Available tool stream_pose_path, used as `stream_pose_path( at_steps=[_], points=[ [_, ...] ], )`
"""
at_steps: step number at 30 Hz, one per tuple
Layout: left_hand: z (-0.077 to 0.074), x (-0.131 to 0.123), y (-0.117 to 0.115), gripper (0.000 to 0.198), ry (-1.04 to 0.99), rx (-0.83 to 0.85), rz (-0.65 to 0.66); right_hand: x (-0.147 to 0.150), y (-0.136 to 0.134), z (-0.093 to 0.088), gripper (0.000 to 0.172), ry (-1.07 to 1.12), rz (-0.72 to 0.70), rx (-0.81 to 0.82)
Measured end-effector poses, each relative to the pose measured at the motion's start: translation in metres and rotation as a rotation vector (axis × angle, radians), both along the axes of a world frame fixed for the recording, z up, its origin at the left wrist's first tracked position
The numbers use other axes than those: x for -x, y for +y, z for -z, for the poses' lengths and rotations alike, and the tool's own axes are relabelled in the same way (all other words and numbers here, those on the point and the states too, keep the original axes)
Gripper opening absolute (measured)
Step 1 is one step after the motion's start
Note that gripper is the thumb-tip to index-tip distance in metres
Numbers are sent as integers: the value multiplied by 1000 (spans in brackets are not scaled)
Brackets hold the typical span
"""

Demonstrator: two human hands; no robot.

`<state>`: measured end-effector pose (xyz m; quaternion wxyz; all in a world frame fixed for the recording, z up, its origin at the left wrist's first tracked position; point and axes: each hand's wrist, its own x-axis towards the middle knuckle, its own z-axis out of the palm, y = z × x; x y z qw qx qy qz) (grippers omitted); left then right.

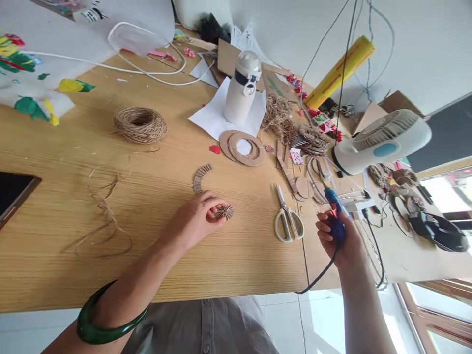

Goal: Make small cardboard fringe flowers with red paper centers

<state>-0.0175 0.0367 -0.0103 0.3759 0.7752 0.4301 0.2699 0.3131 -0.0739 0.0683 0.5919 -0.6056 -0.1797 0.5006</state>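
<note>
Between the thumb and fingers of my left hand (197, 219) is a small round pleated cardboard rosette (224, 212), held just above the table. A curved strip of corrugated cardboard (201, 178) lies beyond that hand. My right hand (342, 241) is wrapped round a blue hot glue gun (335, 216), its tip pointing away from me and its dark cord hanging toward the table's front edge. Scissors with pale handles (288, 221) lie between my hands, blades pointing away. Farther back, flat cardboard rings (243, 147) overlap in front of a white bottle (241, 91).
A coil of twine (140, 125) sits at the back left, with loose twine strands (106, 211) nearer me. At the left edge lies a dark tablet-like device (14, 194). A white fan (383, 140), a power strip (356, 205) and cables crowd the right side.
</note>
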Motion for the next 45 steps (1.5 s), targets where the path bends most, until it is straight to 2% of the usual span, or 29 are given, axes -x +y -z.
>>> stream_pose_path(
  at_steps=[4, 9, 14, 21, 24, 25, 26, 27, 29, 32, 34, 40, 45],
  points=[
    [2, 0, 0, 23, 2, -3, 4, -20, 1, 9, 23, 18, -34, 85],
    [4, 0, 0, 25, 0, 27, 2, -19, 15, 22, 21, -29, -58, 134],
    [5, -1, 0, 25, -20, 66, -3, -25, 21, 23, 19, -155, -67, 272],
    [3, -1, 0, 25, -16, 75, -4, -31, -4, 11, 19, -511, 31, 410],
    [0, -2, -1, 26, -4, 63, 4, -18, -3, 3, 21, -752, 103, 384],
    [-1, -2, -1, 25, 2, 59, 2, -10, 1, 1, 22, -928, 90, 334],
    [-1, -2, 0, 25, 5, 54, 0, -1, 6, -1, 24, -1051, 28, 272],
    [-1, -3, 0, 25, 6, 49, -3, 10, 14, -2, 27, -1080, -49, 193],
    [0, -3, 0, 24, 6, 45, -7, 35, 35, 1, 31, -1024, -225, 81],
    [2, -4, 0, 25, 0, 59, -10, 73, 79, 12, 26, -1048, -436, -23],
    [2, -4, 0, 27, -8, 66, -10, 97, 114, 21, 24, -1190, -594, -121],
    [1, -6, -1, 28, -35, 53, -27, 152, 212, 37, 22, -1400, -700, -229],
    [-1, -5, 0, 30, -53, 35, -21, 177, 249, 42, 19, -1525, -806, -237]
  ],
)
